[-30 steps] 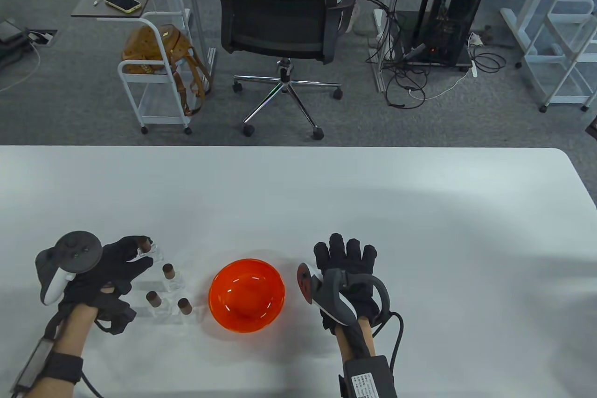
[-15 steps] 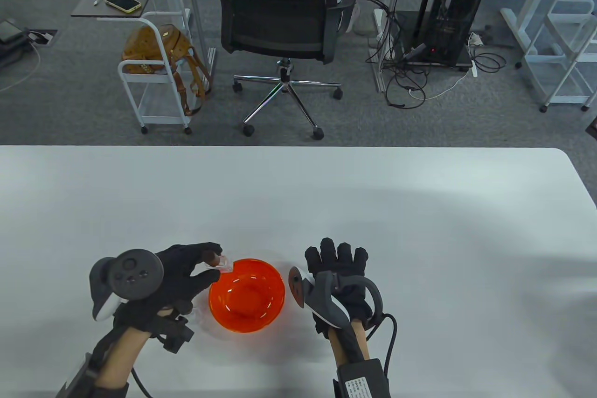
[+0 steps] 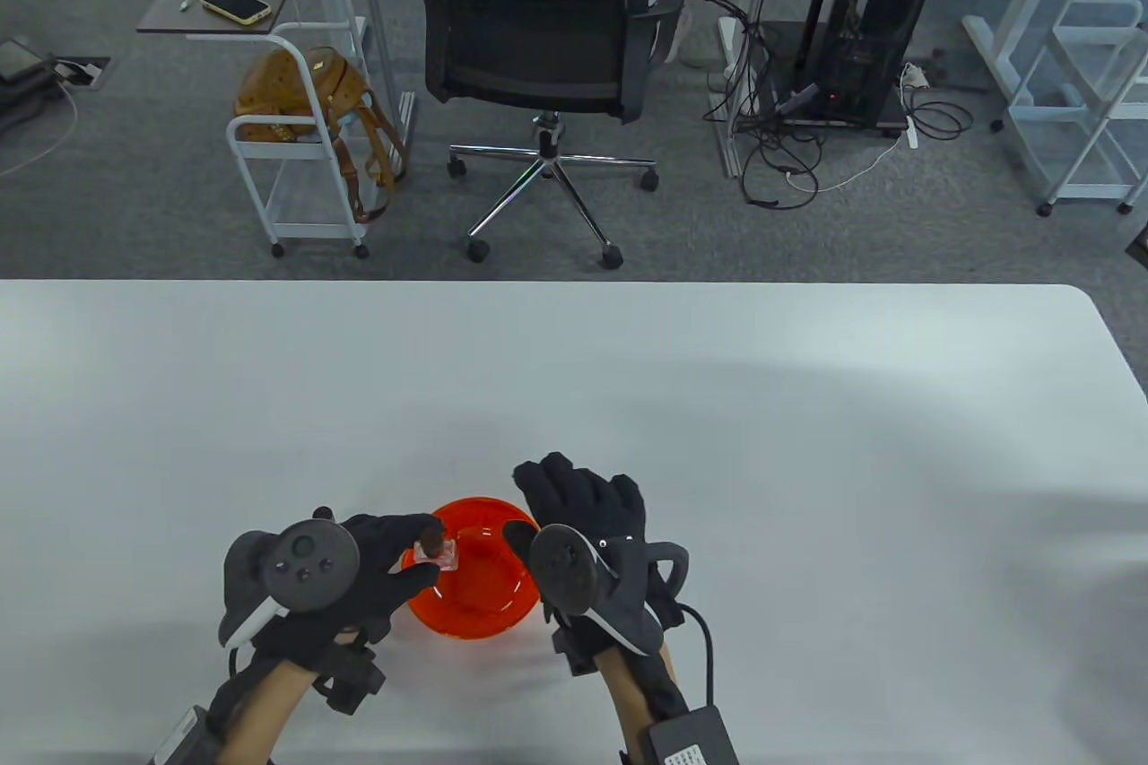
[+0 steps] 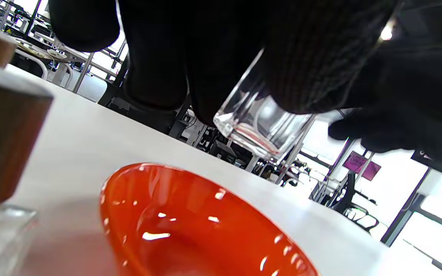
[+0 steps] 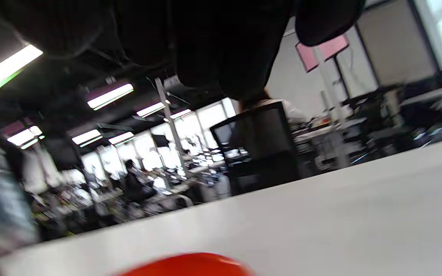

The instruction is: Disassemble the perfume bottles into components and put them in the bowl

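Small clear glass perfume bottle with brown wooden cap (image 3: 437, 552) held above orange translucent plastic bowl (image 3: 489, 612), left hand (image 3: 377, 572) pinching it between curled fingers, right hand (image 3: 587, 523) hovering beside, fingers relaxed, holding nothing, white bench (image 3: 807, 460) underneath.

Office: swivel chair (image 3: 538, 21), computer tower (image 3: 883, 12), cables.

Your left hand (image 3: 377, 572) holds the perfume bottle (image 3: 437, 552) above the bowl (image 3: 475, 612) on the table (image 3: 807, 487), with your right hand (image 3: 587, 523) at the bowl's right rim.
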